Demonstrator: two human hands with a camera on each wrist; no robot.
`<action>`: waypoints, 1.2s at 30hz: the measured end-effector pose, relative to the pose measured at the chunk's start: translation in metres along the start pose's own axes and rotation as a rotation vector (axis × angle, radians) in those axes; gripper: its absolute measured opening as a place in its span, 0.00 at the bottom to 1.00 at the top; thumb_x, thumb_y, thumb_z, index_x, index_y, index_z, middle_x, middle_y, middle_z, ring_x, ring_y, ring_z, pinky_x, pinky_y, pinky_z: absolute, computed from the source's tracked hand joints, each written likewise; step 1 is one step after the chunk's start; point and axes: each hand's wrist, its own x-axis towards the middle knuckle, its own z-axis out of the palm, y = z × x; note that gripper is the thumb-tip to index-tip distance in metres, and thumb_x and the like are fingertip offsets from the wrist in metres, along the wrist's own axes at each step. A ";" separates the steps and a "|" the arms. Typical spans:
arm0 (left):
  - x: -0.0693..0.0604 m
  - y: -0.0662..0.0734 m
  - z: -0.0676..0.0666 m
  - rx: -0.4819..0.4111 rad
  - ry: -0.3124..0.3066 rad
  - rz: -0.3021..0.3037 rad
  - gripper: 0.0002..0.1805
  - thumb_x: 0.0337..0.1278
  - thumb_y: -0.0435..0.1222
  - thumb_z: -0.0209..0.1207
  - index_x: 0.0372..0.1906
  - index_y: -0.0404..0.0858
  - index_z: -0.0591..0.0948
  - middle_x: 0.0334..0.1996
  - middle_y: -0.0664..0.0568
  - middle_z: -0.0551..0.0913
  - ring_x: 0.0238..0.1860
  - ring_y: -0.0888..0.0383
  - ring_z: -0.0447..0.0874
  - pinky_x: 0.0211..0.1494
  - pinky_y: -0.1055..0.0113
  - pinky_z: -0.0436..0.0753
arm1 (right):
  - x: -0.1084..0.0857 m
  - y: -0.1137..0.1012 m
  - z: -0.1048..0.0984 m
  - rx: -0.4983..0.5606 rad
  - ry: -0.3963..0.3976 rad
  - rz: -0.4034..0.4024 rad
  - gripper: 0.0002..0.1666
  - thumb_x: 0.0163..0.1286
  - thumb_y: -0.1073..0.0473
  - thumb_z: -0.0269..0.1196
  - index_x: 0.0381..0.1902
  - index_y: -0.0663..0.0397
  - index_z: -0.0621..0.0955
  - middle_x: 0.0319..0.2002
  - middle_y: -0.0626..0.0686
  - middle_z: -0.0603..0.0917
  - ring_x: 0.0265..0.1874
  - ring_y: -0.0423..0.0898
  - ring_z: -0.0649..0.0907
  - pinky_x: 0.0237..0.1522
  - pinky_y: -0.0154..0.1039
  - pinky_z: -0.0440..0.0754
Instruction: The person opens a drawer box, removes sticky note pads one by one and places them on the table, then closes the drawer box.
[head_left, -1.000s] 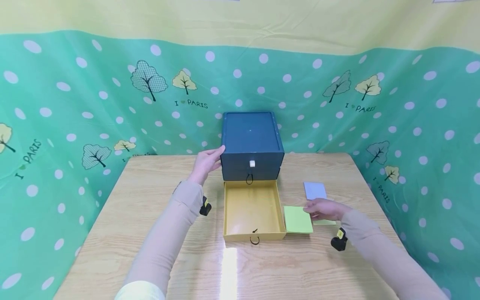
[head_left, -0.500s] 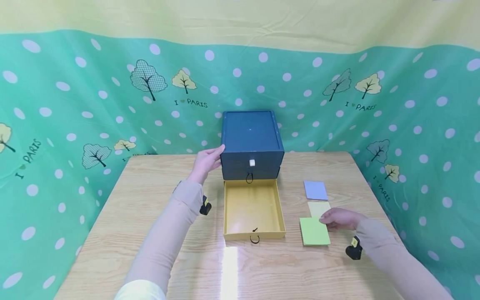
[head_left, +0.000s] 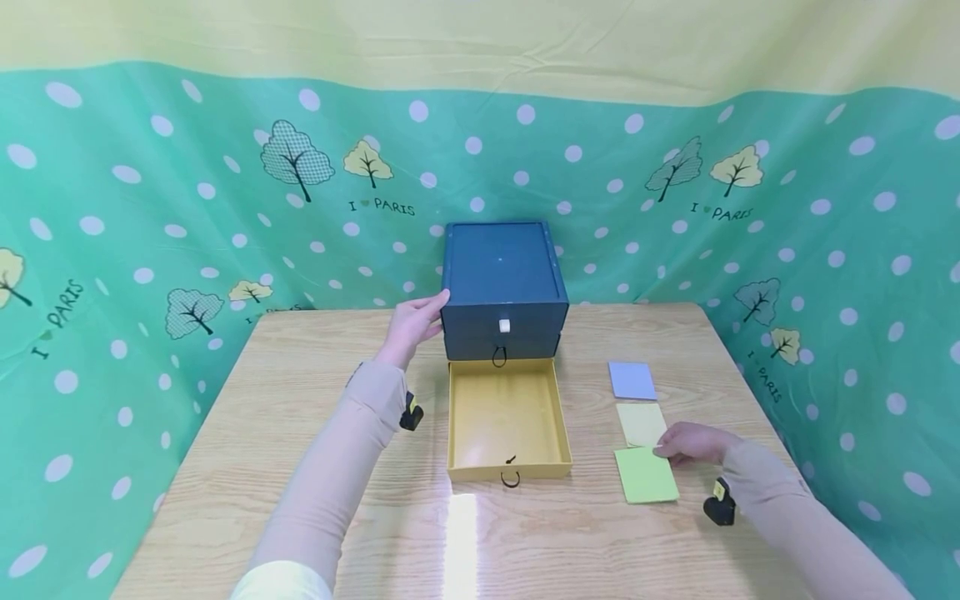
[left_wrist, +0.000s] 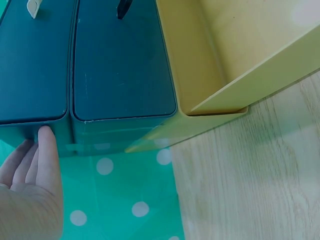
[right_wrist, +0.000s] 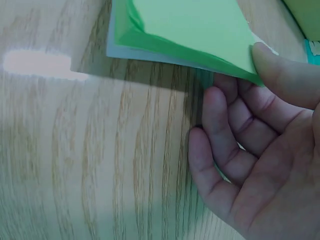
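Observation:
My right hand (head_left: pixel 697 443) pinches the corner of a light green sticky note pad (head_left: pixel 647 477) between thumb and fingers, low over the table at the right. In the right wrist view the thumb lies on top of the green pad (right_wrist: pixel 190 25), whose edge shows a pale layer underneath. A pale yellow note pad (head_left: pixel 640 423) and a blue one (head_left: pixel 632 381) lie in line behind it. At the centre stands a dark blue drawer box (head_left: pixel 502 262). My left hand (head_left: pixel 414 327) touches its left side; in the left wrist view those fingers (left_wrist: pixel 48 155) look straight.
The yellow bottom drawer (head_left: pixel 510 417) is pulled out toward me, a black loop (head_left: pixel 510 480) on its front. The upper drawer fronts, one with a white pull tab (head_left: pixel 505 326), are closed. A green dotted curtain (head_left: pixel 225 208) surrounds the wooden table (head_left: pixel 315 358).
My right hand has carried the green pad from beside the drawer to the right and toward me, uncovering the pale yellow pad. The left hand has stayed put.

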 end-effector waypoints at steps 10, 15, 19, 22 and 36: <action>0.000 0.000 0.001 0.008 0.012 0.003 0.31 0.58 0.49 0.61 0.62 0.35 0.74 0.66 0.46 0.69 0.66 0.50 0.69 0.64 0.60 0.77 | -0.008 0.003 -0.004 -0.164 0.035 0.008 0.16 0.64 0.62 0.62 0.16 0.53 0.75 0.15 0.42 0.72 0.19 0.38 0.72 0.27 0.31 0.76; 0.000 0.001 0.001 0.015 0.013 0.002 0.31 0.59 0.49 0.61 0.62 0.35 0.74 0.67 0.46 0.69 0.66 0.50 0.69 0.64 0.60 0.77 | -0.011 0.002 -0.005 -0.221 0.063 0.034 0.21 0.63 0.60 0.63 0.12 0.49 0.70 0.14 0.42 0.71 0.17 0.37 0.70 0.23 0.29 0.72; 0.000 0.000 0.001 0.012 0.019 0.003 0.31 0.59 0.49 0.61 0.62 0.35 0.74 0.67 0.45 0.69 0.66 0.50 0.69 0.64 0.60 0.77 | -0.012 -0.001 -0.005 -0.263 0.052 0.030 0.19 0.63 0.60 0.63 0.13 0.57 0.75 0.12 0.43 0.70 0.14 0.36 0.68 0.19 0.27 0.67; 0.000 0.000 0.001 0.012 0.017 0.003 0.31 0.58 0.49 0.61 0.62 0.35 0.74 0.67 0.45 0.69 0.66 0.50 0.69 0.64 0.60 0.77 | -0.013 -0.004 -0.004 -0.302 0.041 0.018 0.18 0.63 0.61 0.62 0.14 0.61 0.77 0.11 0.42 0.69 0.12 0.36 0.66 0.18 0.25 0.63; 0.001 -0.001 0.001 0.011 0.018 0.000 0.32 0.58 0.50 0.61 0.62 0.35 0.74 0.67 0.45 0.69 0.66 0.50 0.69 0.64 0.59 0.77 | -0.016 -0.009 0.002 -0.335 0.096 0.080 0.20 0.62 0.62 0.61 0.11 0.52 0.71 0.10 0.43 0.68 0.11 0.36 0.63 0.17 0.25 0.61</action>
